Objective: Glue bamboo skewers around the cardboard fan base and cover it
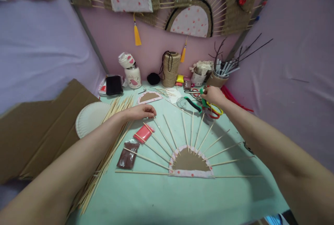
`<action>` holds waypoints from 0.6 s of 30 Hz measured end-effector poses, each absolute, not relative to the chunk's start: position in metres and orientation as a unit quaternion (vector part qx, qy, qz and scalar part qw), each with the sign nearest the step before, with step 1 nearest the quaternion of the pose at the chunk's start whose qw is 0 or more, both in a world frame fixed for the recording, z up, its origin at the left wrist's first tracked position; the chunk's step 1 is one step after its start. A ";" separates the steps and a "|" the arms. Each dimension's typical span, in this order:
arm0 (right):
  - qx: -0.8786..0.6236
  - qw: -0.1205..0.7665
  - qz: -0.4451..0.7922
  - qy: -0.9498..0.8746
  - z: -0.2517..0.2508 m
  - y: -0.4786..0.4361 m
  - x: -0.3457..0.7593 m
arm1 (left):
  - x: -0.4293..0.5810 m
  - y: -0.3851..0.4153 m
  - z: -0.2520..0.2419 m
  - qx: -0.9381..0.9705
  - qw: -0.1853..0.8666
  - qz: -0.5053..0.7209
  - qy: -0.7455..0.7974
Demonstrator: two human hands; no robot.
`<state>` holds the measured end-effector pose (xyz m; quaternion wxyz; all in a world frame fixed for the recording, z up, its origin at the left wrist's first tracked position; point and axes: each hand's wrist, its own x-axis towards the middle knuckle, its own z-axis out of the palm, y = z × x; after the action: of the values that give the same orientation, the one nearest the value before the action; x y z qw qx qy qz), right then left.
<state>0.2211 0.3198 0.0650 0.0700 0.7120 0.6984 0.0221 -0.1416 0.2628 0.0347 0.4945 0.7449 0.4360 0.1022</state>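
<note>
My left hand is closed, its fingertips pinched at the outer end of a thin wooden stick. That stick is one of several fanned out around a half-round cardboard piece edged in white cloth with pink spots, lying on the table. At the back right, my right hand is closed around a green-handled tool, whose working end I cannot make out. Beside it lie a black-and-green curved handle and scissors with yellow and red handles.
Left of the fan lie a bundle of sticks, a paper plate, cardboard, and red and brown packets. At the back stand a twine spool, a white glue gun-like device and a pot of twigs.
</note>
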 end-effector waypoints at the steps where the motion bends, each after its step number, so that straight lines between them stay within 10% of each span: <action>1: 0.712 0.062 0.030 0.699 0.068 0.322 0.220 | -0.141 0.262 0.035 0.745 0.494 0.102 0.436; 18: 0.575 -0.009 0.071 0.815 0.114 0.356 0.084 | -0.141 0.259 0.040 0.740 0.495 0.116 0.441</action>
<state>0.0841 0.3563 0.1138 -0.0094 0.5751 0.8149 0.0710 -0.1408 0.2588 0.0400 0.4952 0.7398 0.4406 0.1157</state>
